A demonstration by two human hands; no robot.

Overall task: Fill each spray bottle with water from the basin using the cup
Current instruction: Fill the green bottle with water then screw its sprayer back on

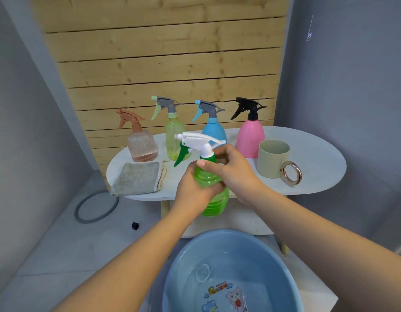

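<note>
Here, both hands on the green spray bottle [214, 192], held upright in the air above the front edge of the tabletop [318, 158] and beyond the basin [231, 273]. Left hand [195, 188] wrapped around the ribbed body of the bottle, thumb lying across the upper part near the neck. Right hand [234, 170] curled around the neck just under the white spray head [200, 140], fingers closed on the collar. Spray head with its green trigger pointing to the left.

On the tabletop, a row of four other spray bottles near the wooden slat wall [168, 64]: a clear bottle with brown spray head [141, 143] at the left, with a little liquid visible at the bottom; next a yellow-green bottle with grey and mint head [173, 136]; then a blue bottle [214, 129], partly hidden behind the held bottle; then a pink bottle with black head [250, 136] at the right. Just beside the pink bottle, a beige cup [272, 158] standing upright, with a round metallic ring handle toward the front right. At the front left of the tabletop, a folded grey cloth [136, 177].

Below, nearest to the camera, the blue basin with water inside and cartoon pictures on its bottom. On the floor at the left, a grey ring [97, 207] and a small black object [135, 225].
</note>
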